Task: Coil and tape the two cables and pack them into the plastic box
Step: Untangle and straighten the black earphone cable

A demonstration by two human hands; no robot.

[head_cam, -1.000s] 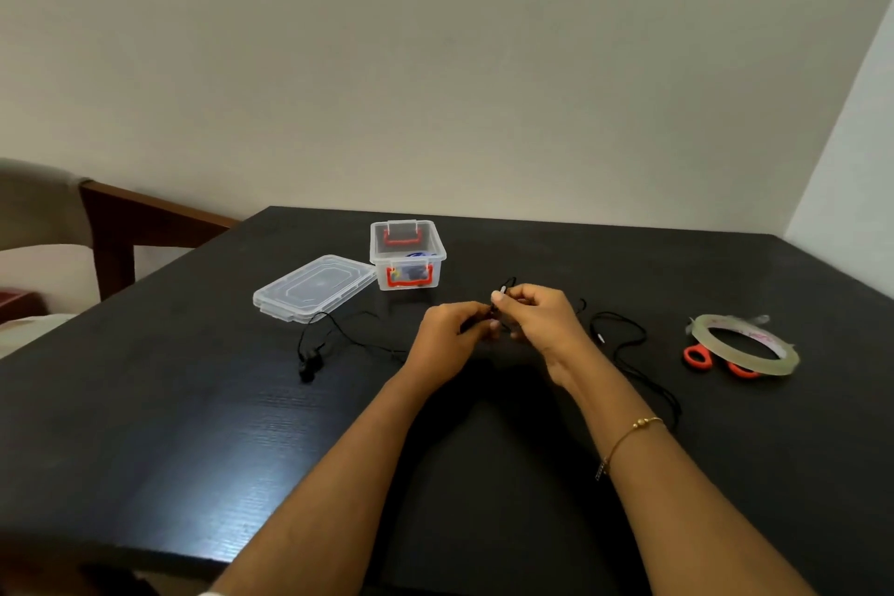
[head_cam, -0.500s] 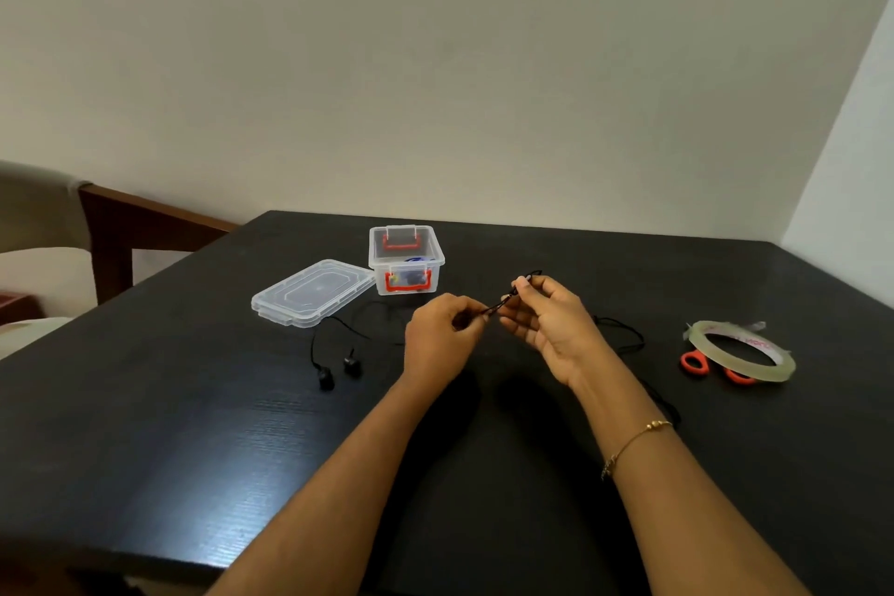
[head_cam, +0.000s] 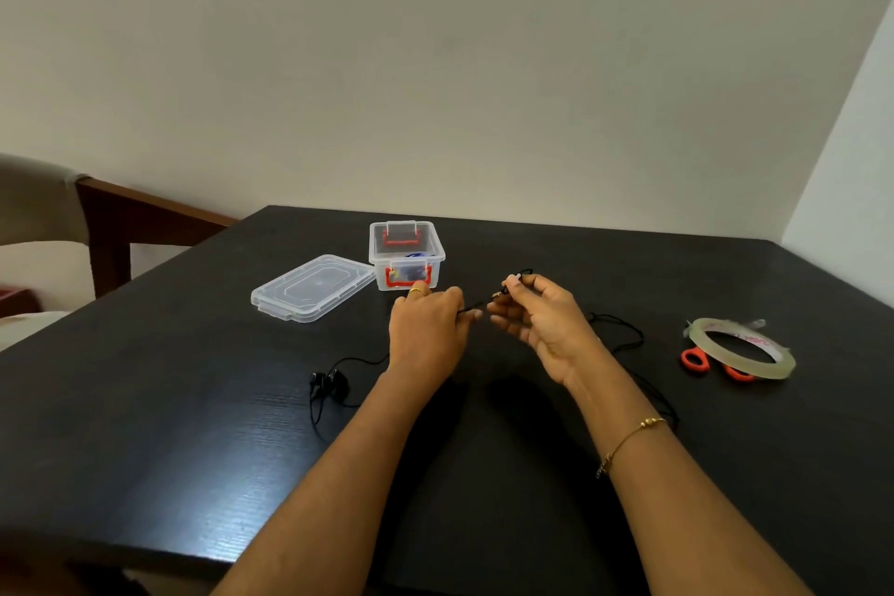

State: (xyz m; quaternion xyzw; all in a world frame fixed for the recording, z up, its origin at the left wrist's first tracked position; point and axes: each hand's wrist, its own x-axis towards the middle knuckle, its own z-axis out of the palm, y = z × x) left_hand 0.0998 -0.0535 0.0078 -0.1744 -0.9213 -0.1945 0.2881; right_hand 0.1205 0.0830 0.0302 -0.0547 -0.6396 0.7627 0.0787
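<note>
Black cable (head_cam: 476, 305): pinched taut between left hand (head_cam: 428, 329) and right hand (head_cam: 537, 315), above the table (head_cam: 145, 402). Earbud end (head_cam: 329, 383) lies trailing at left. Risk: snagging or tangling may be caused while coiling. Plastic box (head_cam: 406, 257) stands open beyond.

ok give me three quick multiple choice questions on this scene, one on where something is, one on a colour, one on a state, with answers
1. Where does the tape roll lie?
A. on the scissors
B. inside the plastic box
C. on the lid

2. What colour are the box latches?
A. blue
B. red
C. green

3. What state is the box in?
A. lid clipped on
B. tipped over
C. open, lid beside it

Answers: 1 A, the roll covers the scissors, whose red handles stick out from under it. 2 B, both latches show red. 3 C, the lid lies flat on the table to the left of the open box.
</note>
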